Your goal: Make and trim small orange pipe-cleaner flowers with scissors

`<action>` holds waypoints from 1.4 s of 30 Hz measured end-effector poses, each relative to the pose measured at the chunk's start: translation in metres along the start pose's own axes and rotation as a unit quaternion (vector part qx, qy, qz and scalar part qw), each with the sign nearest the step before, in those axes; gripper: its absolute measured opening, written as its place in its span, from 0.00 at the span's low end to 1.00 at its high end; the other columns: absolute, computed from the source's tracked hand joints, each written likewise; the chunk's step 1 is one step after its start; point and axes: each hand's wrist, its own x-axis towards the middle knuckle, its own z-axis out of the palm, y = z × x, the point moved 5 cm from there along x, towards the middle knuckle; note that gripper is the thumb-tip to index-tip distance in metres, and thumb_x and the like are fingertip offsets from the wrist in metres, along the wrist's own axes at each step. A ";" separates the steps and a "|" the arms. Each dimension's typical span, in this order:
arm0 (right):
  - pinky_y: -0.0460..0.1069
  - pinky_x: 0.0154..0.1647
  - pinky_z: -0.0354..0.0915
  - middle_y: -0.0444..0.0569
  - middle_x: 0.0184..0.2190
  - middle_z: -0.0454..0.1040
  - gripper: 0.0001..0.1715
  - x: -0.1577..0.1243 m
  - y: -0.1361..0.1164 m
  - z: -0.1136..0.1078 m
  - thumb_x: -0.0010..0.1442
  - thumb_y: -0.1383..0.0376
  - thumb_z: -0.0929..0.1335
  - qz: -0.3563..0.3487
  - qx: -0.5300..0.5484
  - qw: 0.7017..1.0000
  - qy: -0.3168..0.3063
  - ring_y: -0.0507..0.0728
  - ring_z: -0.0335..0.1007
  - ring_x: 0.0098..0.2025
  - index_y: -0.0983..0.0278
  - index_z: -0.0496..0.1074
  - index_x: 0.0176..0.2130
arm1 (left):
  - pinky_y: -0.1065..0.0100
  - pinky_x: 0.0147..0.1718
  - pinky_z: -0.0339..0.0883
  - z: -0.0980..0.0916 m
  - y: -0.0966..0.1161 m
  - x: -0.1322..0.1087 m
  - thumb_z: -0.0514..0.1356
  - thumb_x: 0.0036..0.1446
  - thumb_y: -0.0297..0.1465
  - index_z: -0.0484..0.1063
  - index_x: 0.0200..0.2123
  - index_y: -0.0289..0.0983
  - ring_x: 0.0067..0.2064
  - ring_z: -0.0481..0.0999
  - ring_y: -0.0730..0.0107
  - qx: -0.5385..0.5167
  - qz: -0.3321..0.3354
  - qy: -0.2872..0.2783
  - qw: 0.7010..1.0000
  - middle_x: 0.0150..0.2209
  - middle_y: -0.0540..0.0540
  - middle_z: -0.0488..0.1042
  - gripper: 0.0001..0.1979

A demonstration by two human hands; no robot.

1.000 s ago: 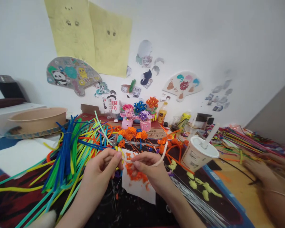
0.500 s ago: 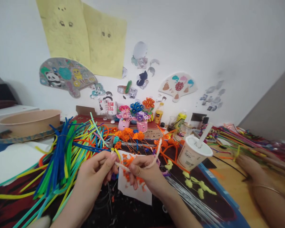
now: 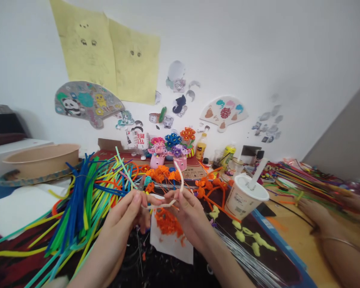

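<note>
A cream pipe cleaner [image 3: 179, 185] runs between my two hands and curls upward past the right one. My left hand [image 3: 127, 212] pinches its left end between thumb and fingertips. My right hand [image 3: 188, 214] is closed on its middle, fingers curled round it. Below the hands lies a white paper sheet [image 3: 171, 243] with orange fluff scraps [image 3: 167, 225] on it. Thin metal wires [image 3: 243, 256] lie on the dark mat to the right.
A heap of coloured pipe cleaners [image 3: 87, 196] fills the left. A lidded paper cup [image 3: 246, 196] with a straw stands to the right. Orange flowers [image 3: 163, 173] and small flower pots [image 3: 168, 154] sit behind. Another person's hand [image 3: 316, 214] rests at the right. A brown bowl [image 3: 40, 160] stands far left.
The free end of the cream pipe cleaner has swung from the right up to nearly vertical. Both hands stayed close together and shifted slightly; the view tilted down a little.
</note>
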 end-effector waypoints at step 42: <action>0.45 0.16 0.48 0.40 0.20 0.61 0.16 -0.163 -0.215 -0.129 0.54 0.55 0.70 -0.343 -0.409 0.726 0.434 0.49 0.50 0.17 0.63 0.74 0.37 | 0.72 0.29 0.59 -0.002 -0.009 0.000 0.55 0.57 0.48 0.69 0.25 0.40 0.27 0.67 0.69 0.191 -0.018 -0.090 0.977 0.19 0.53 0.66 0.19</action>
